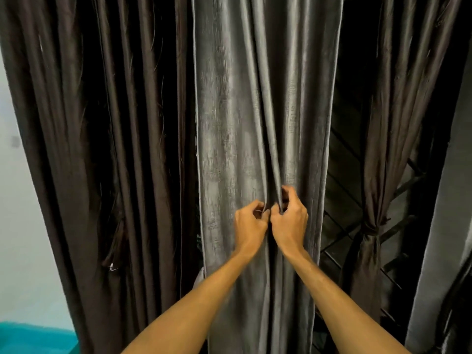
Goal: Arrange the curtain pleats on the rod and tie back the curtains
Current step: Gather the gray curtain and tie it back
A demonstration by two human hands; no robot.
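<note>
1. Grey curtain [245, 111] hangs centre, between brown curtain [115, 123] and tied-back curtain [370, 231].
2. Left hand [249, 224] pinches a pleat.
3. Right hand [290, 218] grips the adjoining fold, knuckles touching the left.

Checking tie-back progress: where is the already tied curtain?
Head view, right side: the tied brown curtain hangs right of the grey curtain pinched by the left hand and right hand.

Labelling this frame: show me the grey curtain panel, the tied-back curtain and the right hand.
grey curtain panel [229, 123], head view, front face.
tied-back curtain [370, 231], head view, tied waist.
right hand [290, 222], head view, its back.
</note>
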